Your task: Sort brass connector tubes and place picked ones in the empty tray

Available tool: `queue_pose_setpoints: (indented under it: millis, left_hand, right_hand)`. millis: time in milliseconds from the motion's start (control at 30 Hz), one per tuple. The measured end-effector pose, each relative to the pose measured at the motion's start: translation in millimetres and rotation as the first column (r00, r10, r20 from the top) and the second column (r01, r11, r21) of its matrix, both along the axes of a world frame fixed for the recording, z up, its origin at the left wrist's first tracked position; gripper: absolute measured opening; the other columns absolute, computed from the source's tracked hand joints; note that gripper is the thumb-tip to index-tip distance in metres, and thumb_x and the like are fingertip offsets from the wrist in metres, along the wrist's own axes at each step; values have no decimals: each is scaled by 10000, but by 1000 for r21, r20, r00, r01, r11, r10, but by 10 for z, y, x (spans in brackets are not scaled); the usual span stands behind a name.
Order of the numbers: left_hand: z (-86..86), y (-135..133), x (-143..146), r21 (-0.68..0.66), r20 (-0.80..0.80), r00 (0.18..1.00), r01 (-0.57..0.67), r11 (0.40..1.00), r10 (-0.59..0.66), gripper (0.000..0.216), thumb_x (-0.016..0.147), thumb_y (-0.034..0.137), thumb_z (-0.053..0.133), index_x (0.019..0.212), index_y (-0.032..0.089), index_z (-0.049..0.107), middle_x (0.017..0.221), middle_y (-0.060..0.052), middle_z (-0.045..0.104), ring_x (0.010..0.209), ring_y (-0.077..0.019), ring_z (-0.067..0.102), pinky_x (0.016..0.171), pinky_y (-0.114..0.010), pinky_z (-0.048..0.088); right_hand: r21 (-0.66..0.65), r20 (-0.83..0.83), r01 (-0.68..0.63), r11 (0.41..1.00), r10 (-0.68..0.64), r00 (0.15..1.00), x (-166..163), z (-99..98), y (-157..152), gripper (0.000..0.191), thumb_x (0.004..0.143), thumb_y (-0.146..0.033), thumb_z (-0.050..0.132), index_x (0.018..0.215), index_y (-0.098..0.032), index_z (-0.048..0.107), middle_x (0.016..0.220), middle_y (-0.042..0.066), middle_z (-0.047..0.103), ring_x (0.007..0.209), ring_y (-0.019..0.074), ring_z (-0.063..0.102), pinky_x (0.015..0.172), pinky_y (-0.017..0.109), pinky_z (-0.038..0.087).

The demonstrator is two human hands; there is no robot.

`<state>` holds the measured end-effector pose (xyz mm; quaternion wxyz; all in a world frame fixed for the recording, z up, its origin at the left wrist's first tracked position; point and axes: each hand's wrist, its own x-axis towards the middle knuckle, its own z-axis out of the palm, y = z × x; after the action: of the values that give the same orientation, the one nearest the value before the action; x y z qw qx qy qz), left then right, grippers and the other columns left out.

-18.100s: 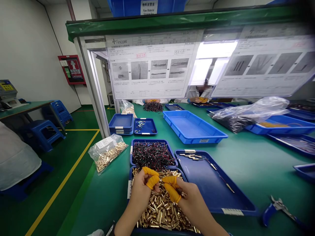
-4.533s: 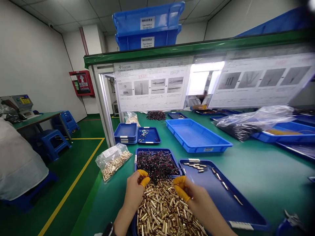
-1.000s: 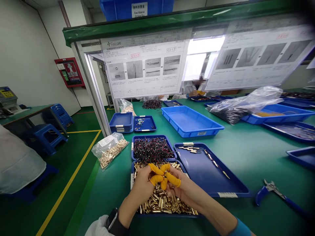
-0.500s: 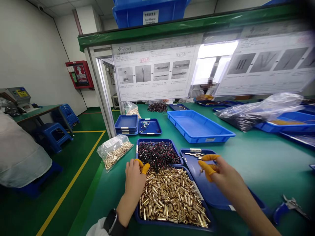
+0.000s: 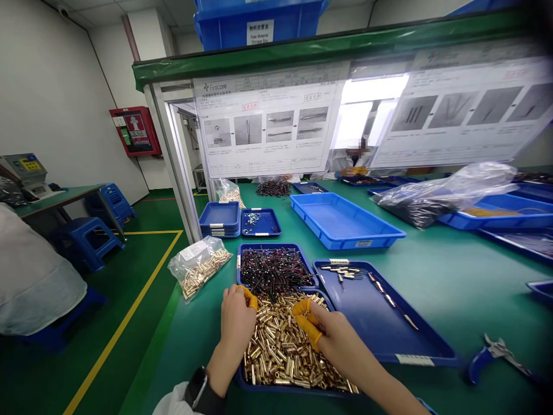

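My left hand (image 5: 238, 317), with yellow finger cots, is closed at the left edge where two trays meet. Whatever its fingertips pinch is hidden. My right hand (image 5: 324, 328), also in yellow cots, is over the brass sleeves (image 5: 280, 346) with thumb and fingers curled together; I cannot make out what is between them. The sleeves fill a blue tray (image 5: 246, 385). Behind it, another tray holds a tangle of black and red wired parts (image 5: 276, 268). On the right, a blue tray (image 5: 380, 323) carries several brass-tipped pieces (image 5: 345, 272) and a thin row of parts.
A clear bag of sleeves (image 5: 205, 271) lies at left, near stacked trays (image 5: 219, 216). A light-blue bin (image 5: 345, 222) stands behind. Blue-handled cutters (image 5: 488, 354) lie at right. Instruction sheets (image 5: 268, 132) hang above; a co-worker's hands (image 5: 354, 171) show across the table.
My right hand has moved left from above the right-hand tray to the brass sleeves, uncovering that tray's parts. My left hand has stayed nearly in place. The view has shifted slightly.
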<state>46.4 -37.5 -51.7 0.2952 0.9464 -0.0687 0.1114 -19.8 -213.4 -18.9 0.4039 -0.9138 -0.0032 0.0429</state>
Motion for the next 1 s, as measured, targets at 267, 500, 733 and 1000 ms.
queue_pose_setpoints:
  millis: [267, 500, 733, 1000]
  left_hand:
    - [191, -83, -167, -114, 183, 936, 324, 939, -301, 163, 713, 38, 378, 788, 174, 429, 993, -80, 482, 932, -216, 438, 734, -344, 421]
    - [198, -189, -314, -156, 182, 749, 662, 733, -638, 147, 770, 68, 389, 851, 163, 466, 943, -75, 537, 887, -178, 497, 766, -308, 430]
    - [238, -203, -298, -642, 49, 838, 444, 625, -544, 175, 846, 321, 424, 829, 159, 490, 861, -61, 547, 778, -150, 512, 728, -290, 422]
    - [165, -296, -280, -782, -91, 766, 340, 522, -636, 321, 743, 414, 595, 896, 141, 523, 857, -55, 547, 804, -150, 522, 771, -280, 427]
  right_hand:
    - [155, 79, 7, 988, -20, 997, -22, -54, 1, 132, 772, -270, 418, 829, -180, 497, 804, 25, 561, 690, 76, 489, 641, 197, 441]
    - [96, 165, 77, 992, -92, 982, -24, -71, -11, 166, 790, -284, 416, 827, -181, 541, 904, 56, 544, 791, 118, 514, 735, 286, 478]
    - [95, 90, 38, 995, -46, 995, -18, 6, -35, 174, 796, -252, 421, 816, -183, 580, 880, 40, 574, 836, 125, 546, 766, 278, 468]
    - [332, -47, 55, 942, -41, 998, -81, 73, 28, 144, 731, -68, 366, 800, -148, 464, 666, -18, 589, 581, 33, 569, 569, 126, 438]
